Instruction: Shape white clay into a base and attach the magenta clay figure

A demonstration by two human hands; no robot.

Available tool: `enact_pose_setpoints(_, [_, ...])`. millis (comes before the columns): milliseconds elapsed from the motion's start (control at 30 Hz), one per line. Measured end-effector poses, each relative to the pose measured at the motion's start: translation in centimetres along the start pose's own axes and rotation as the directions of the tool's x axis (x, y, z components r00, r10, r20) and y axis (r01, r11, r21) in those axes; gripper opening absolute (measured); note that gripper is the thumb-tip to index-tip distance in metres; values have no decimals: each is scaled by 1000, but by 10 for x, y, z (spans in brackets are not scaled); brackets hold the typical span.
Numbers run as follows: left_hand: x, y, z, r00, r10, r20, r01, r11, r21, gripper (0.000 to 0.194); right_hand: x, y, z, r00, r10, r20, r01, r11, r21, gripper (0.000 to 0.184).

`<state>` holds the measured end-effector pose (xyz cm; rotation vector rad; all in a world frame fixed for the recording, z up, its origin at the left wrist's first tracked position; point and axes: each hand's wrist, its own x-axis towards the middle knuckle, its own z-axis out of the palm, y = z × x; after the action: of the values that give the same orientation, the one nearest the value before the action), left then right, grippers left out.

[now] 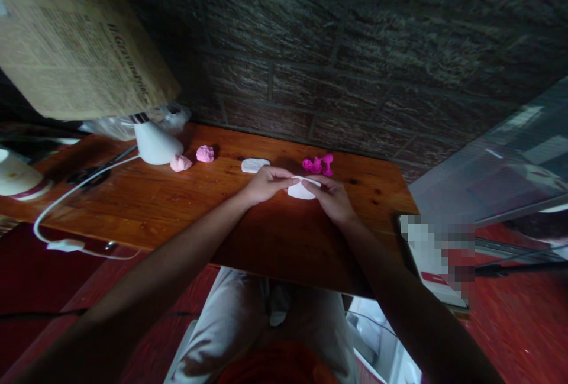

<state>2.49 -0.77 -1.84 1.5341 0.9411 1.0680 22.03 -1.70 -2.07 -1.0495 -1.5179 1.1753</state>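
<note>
Together, two hands (265, 185) (333, 198) hold one white piece (300, 190), two pink lumps (205, 154) (181, 163) leftward.

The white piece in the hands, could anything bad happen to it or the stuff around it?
Maybe! The white piece looks thin, pinched between the left hand and right hand, so pulling them apart might bend or tear it. The bright pink piece is just beyond the right hand, which could bump it. And the white cord hangs over the edge of the table, so a snag might tug the lamp base.
</note>
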Motion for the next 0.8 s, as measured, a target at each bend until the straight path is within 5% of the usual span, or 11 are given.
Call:
enact_pose_setpoints(233, [3,-6,-1,993,108,45,-114,976,185,36,0,2,-8,999,-51,17,53,979,-198,31])
enact_pose_setpoints(367, [0,-9,-7,970,240,25,-228,879,419,32,-1,2,-15,993,-118,13,110,869,-482,25])
enact_pose_setpoints(533, [-2,-11,-13,918,350,186,-392,739,548,32,-3,-4,-26,994,-102,43,107,777,-621,32])
enact_pose_setpoints(667, [-1,-12,-15,881,331,338,-473,594,651,34,-5,-6,-30,993,-55,106,111,753,-649,39])
enact_pose_setpoints(800, [-2,-10,-16,888,286,361,-460,515,723,36,-3,-4,-30,976,-99,193,205,713,-670,29])
